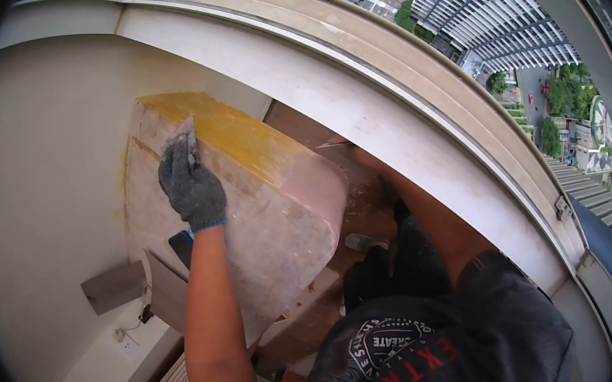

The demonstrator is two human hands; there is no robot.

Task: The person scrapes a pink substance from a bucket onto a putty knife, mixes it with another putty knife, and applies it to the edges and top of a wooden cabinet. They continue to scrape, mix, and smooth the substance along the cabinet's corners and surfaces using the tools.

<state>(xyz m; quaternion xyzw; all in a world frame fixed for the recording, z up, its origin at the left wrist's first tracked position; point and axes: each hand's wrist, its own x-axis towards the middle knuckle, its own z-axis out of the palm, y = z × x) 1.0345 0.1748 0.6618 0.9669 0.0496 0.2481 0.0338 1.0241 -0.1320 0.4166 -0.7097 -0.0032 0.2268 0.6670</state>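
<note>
My left hand [192, 185], in a grey work glove with a blue cuff, is closed around a flat, whitish-smeared scraper [184, 127]. The scraper's tip is right at the edge between the yellow top band and the pale front of a large boxed-out block [271, 217]. The block's surface is patchy, with a smooth pinkish coat on its rounded right end. My right hand [364, 157] is lower, beside that rounded end and partly hidden by the white sill. From it sticks out a thin flat blade [333, 144], seen nearly edge-on.
A white window sill [354, 87] curves along the right, with the window frame and a high drop to buildings outside. Grey-brown boards [115, 286] lean at the lower left near a wall socket [127, 346]. My shoe [366, 242] is on the brown floor below.
</note>
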